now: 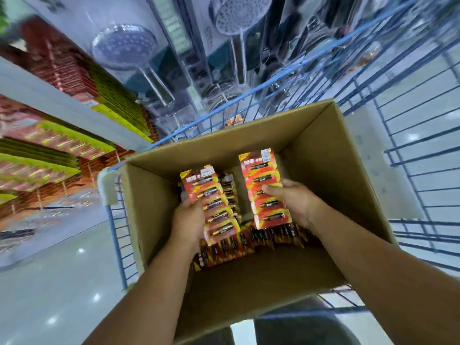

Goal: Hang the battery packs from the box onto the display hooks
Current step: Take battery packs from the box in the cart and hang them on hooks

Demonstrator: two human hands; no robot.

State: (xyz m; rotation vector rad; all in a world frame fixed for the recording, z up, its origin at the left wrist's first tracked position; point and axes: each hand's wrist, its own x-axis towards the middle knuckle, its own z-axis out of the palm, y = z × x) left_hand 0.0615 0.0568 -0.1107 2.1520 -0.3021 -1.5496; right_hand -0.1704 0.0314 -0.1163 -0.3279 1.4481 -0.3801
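Blue wire cart (410,135), thin straight bars, carries an open brown cardboard box (331,155), matte walls, flaps up. Display wall beyond: blurred red and green carded packs (49,155) on the left, round chrome shower heads (124,47) in clear blisters ahead. Box bottom holds rows of glossy red-orange battery packs (251,241) standing on edge. Left hand (189,221) grips one fanned stack (211,202) of flat cards; right hand (295,202) grips a second stack (263,185), thumb across its face. Both stacks are inside the box.
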